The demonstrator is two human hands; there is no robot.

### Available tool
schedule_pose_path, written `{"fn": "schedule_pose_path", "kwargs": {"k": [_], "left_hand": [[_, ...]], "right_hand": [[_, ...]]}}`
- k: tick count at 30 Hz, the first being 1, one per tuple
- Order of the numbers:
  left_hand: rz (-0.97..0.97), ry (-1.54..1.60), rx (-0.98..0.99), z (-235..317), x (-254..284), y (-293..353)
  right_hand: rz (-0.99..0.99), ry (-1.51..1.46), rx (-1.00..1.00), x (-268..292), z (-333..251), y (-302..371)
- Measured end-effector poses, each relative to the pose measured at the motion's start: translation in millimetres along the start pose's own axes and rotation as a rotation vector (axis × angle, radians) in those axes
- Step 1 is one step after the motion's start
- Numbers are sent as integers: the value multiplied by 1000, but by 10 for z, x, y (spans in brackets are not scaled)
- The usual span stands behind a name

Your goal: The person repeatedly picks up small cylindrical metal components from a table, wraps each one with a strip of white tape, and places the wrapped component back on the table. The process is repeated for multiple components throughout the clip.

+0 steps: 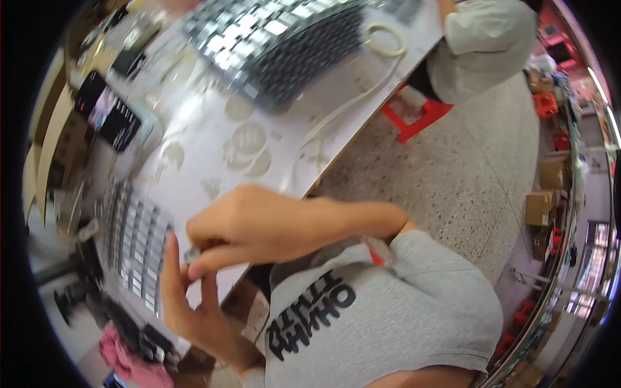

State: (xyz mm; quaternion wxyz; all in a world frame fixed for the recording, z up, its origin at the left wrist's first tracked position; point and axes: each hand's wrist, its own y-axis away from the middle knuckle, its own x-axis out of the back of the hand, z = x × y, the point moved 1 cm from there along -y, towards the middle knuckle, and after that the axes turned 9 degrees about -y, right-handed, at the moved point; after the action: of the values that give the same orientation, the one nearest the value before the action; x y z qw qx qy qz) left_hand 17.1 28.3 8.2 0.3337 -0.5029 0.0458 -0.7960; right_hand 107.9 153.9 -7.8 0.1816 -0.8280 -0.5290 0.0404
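Note:
My right hand (pixel 249 223) reaches across from the right with its fingers bent down and pinched together. Just below it, my left hand (pixel 187 301) points its fingers upward, thumb and fingers meeting the right fingertips. Between them is a small greyish, shiny piece (pixel 191 255), mostly covered and blurred, so its kind cannot be made out. Beside the left hand lies a dark tray (pixel 137 242) with rows of silvery rectangular pieces. A larger stack of dark gridded trays (pixel 304 61), the top one filled with shiny pieces, stands farther off on the table.
On the white table (pixel 213 145) a phone (pixel 107 111) leans on a pale stand at the left. A tape roll (pixel 386 40) and a pale strip lie near the far edge. Another person's sleeve (pixel 482 29) shows at upper right, above a red stool (pixel 420 119). Boxes (pixel 542 208) line the right.

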Motion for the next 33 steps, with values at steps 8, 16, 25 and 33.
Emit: {"fn": "schedule_pose_path", "kwargs": {"k": [8, 16, 25, 33], "left_hand": [[-149, 385, 86, 10, 90, 44], [-4, 407, -71, -68, 59, 86], [-26, 505, -76, -121, 57, 106], [-73, 677, 42, -161, 15, 162]], "right_hand": [[-101, -28, -141, -32, -54, -9], [-134, -167, -107, 7, -177, -5], [-65, -211, -81, -4, -163, -12], [-45, -178, -38, 8, -147, -11]]}}
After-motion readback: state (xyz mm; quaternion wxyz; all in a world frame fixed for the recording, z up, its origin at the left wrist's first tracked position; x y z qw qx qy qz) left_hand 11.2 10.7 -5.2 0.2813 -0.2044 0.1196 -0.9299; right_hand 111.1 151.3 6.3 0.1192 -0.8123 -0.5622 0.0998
